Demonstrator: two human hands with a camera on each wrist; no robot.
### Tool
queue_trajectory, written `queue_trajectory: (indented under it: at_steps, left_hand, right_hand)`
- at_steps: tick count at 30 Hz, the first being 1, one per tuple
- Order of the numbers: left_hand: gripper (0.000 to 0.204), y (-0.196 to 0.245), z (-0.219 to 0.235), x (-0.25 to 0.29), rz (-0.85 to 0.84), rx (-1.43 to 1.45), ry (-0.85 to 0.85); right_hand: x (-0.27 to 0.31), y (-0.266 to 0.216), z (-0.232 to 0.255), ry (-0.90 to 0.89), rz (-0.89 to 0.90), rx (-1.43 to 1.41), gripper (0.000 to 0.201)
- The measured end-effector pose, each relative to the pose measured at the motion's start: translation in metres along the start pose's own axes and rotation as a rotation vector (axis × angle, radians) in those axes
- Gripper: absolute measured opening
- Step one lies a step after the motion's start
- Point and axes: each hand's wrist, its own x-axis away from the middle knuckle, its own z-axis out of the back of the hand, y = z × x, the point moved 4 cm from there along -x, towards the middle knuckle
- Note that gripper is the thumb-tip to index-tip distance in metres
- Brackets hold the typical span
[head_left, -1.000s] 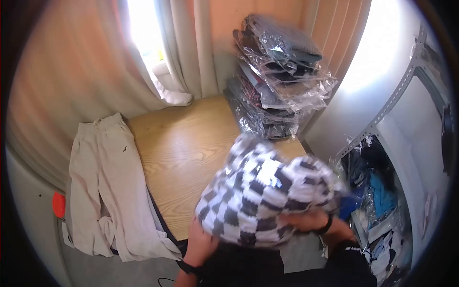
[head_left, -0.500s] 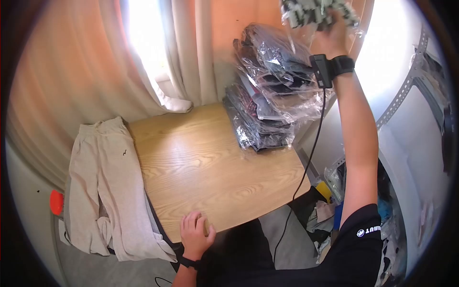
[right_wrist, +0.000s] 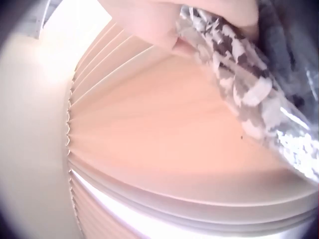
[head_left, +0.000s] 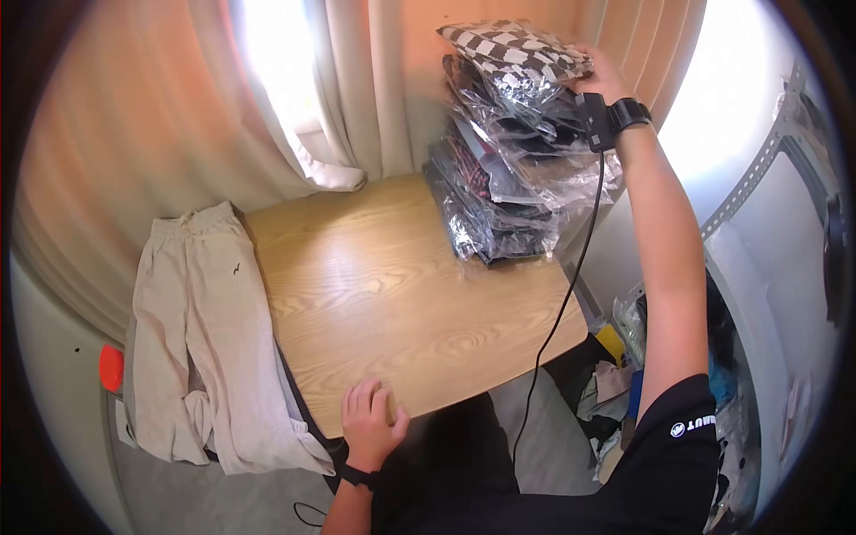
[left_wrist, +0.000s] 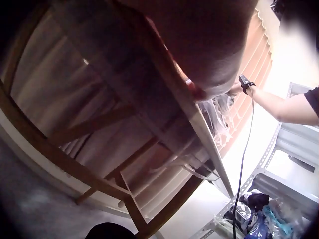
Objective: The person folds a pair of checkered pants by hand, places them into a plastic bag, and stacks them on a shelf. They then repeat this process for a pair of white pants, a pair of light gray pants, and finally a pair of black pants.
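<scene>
At the top of the stack of bagged clothes (head_left: 508, 192), my right hand (head_left: 606, 76) grips the near right edge of a checkered garment in a clear plastic bag (head_left: 513, 46). In the right wrist view, fingers (right_wrist: 224, 10) curl over the edge of this bagged garment (right_wrist: 249, 84), with shiny film along it. The package lies flat on the pile, its pattern dark and white. My left hand (head_left: 370, 423) rests at the front edge of the wooden table (head_left: 392, 294), fingers relaxed on the top. From below, the left wrist view shows the table edge (left_wrist: 199, 122).
Beige trousers (head_left: 201, 330) lie spread along the table's left side. Curtains (head_left: 116, 160) hang behind. A black cable (head_left: 571, 303) runs down from the right wrist. At right stands a metal shelf (head_left: 749, 187), with more bagged clothes (left_wrist: 264, 214) low down.
The checkered garment left the front of the table in my right hand, rose over the stack and came down onto its top. My left hand let go of it and stayed at the table's edge.
</scene>
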Motion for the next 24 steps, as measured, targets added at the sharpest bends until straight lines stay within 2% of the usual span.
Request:
queue_trajectory:
  at_steps: [1,4,6,8,11,12,13,14,15,16,17,18,19,20,21,22,23,24]
  left_hand:
    - [0.029,0.001,0.001,0.001,0.005,0.003,-0.004]
    - [0.028,0.002,0.003,-0.005,-0.008,-0.014,-0.003]
    - [0.028,0.002,0.002,-0.001,-0.018,-0.02,-0.003]
    - [0.028,0.002,0.002,-0.001,-0.023,-0.002,-0.006]
    - [0.029,0.004,-0.001,-0.001,-0.023,0.003,-0.008]
    - [0.03,0.002,0.002,0.0,-0.008,-0.017,-0.01]
    - [0.032,0.0,0.003,0.001,0.003,-0.002,-0.029]
    - [0.034,-0.001,0.001,0.001,0.021,0.01,-0.049]
    - [0.036,-0.004,0.005,0.0,0.037,0.02,-0.071]
    - [0.038,-0.007,0.012,-0.002,0.068,0.057,-0.178]
    - [0.04,-0.007,0.019,-0.008,0.096,0.104,-0.277]
    - [0.043,-0.008,0.029,-0.015,0.126,0.162,-0.375]
    - [0.046,-0.018,0.044,-0.032,0.246,0.223,-0.538]
    - [0.05,-0.033,0.061,-0.054,0.36,0.293,-0.696]
    - [0.051,-0.056,0.074,-0.079,0.446,0.231,-0.679]
    - [0.052,-0.082,0.082,-0.102,0.525,0.17,-0.666]
    - [0.056,-0.115,0.086,-0.122,0.388,-0.086,-0.439]
    - [0.058,-0.158,0.079,-0.135,0.432,-0.299,-0.303]
  right_hand:
    - [0.008,-0.001,-0.006,0.028,-0.082,-0.17,0.024]
    - [0.022,-0.005,-0.005,0.194,0.088,-0.213,0.02]
    - [0.046,-0.01,0.003,0.192,0.252,0.065,0.02]
    - [0.087,-0.012,0.005,0.234,0.373,0.193,0.022]
    - [0.151,0.007,0.012,0.23,0.351,-0.291,0.015]
    - [0.164,0.026,0.029,0.207,0.421,-0.273,0.025]
    - [0.222,0.032,-0.008,0.34,0.451,-0.2,0.043]
    - [0.255,0.056,-0.011,0.267,0.499,-0.077,0.055]
    - [0.289,0.086,-0.019,0.239,0.471,0.044,0.048]
    - [0.316,0.127,-0.018,0.089,0.506,0.043,0.045]
    - [0.337,0.174,-0.005,0.007,0.472,0.209,0.047]
    - [0.364,0.204,-0.01,-0.047,0.333,0.422,0.049]
    - [0.392,0.235,-0.015,-0.126,0.209,0.65,0.051]
    - [0.416,0.258,-0.015,-0.113,0.094,0.613,0.047]
    - [0.428,0.282,-0.014,-0.093,-0.02,0.581,0.044]
    - [0.43,0.291,-0.018,-0.117,0.067,0.642,0.043]
    - [0.434,0.298,-0.019,-0.133,0.15,0.707,0.041]
    - [0.444,0.301,-0.018,-0.146,0.224,0.777,0.04]
